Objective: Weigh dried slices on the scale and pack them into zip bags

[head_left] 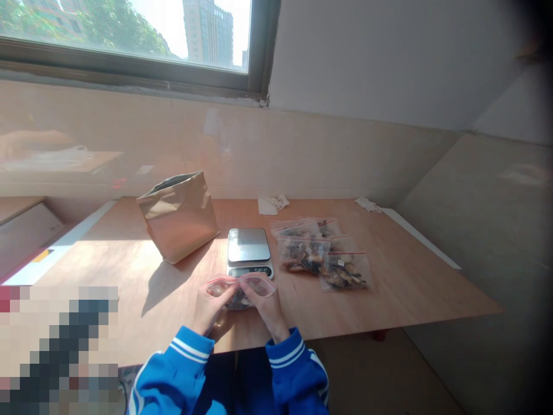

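Observation:
Both of my hands grip a clear zip bag (239, 302) with a reddish-pink zip edge and dark pieces inside. My left hand (212, 301) is closed on the left of its top edge, and my right hand (264, 305) pinches the right side. The thumbs meet near the middle of the rim, while the mouth gapes at either side. Just beyond the bag stands a kitchen scale (249, 246) with a bare steel plate; its display is partly lit, and I cannot read it.
A tall brown paper bag (184, 222) stands open at the left of the scale. Several filled zip bags (305, 253) lie overlapping at the right. Crumpled white paper (274, 204) sits by the wall. The wooden table (410, 276) ends at a slanting front edge.

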Demonstrator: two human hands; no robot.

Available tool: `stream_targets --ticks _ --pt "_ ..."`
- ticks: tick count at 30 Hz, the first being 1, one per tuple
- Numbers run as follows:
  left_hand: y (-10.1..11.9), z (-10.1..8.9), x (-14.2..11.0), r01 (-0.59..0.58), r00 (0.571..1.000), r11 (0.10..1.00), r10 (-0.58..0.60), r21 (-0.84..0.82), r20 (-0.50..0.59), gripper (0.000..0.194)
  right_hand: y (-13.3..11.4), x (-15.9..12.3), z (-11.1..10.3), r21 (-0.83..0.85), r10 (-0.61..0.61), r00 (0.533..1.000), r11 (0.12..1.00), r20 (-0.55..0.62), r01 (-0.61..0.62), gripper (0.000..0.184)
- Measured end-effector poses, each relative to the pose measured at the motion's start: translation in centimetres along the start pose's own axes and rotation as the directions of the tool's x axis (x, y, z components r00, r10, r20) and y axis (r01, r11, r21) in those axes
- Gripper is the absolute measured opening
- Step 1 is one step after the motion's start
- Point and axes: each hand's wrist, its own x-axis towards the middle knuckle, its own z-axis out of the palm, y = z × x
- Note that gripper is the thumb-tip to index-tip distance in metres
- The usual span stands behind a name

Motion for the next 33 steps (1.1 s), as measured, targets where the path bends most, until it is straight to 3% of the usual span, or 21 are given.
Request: stream_targets --ticks 8,18,26,33 --pt "0.2 0.4 -0.4 -0.051 0.999 0.999 0.051 0.010 -0.015 0.022 0.5 0.0 -0.1 -0.036 -0.015 1.000 0.999 -0.024 0.015 0.005" --pt "0.8 0.5 -0.6 -0.033 0.999 0.999 0.034 0.010 -0.031 0.022 0.6 -0.1 0.0 -0.073 -0.040 0.998 0.997 -0.048 0.037 0.002" --pt "0.5 0.2 -0.5 0.051 0.999 0.997 -0.051 -0.059 0.004 0.025 -1.1 -0.5 -0.3 0.044 0.136 0.989 0.990 -0.060 -0.133 0.014" --pt "-0.2 0.3 -0.3 0.051 0.999 0.986 -0.051 -0.160 0.003 0.028 -1.1 -0.3 -0.5 0.035 0.125 0.992 0.992 -0.022 -0.124 0.022"
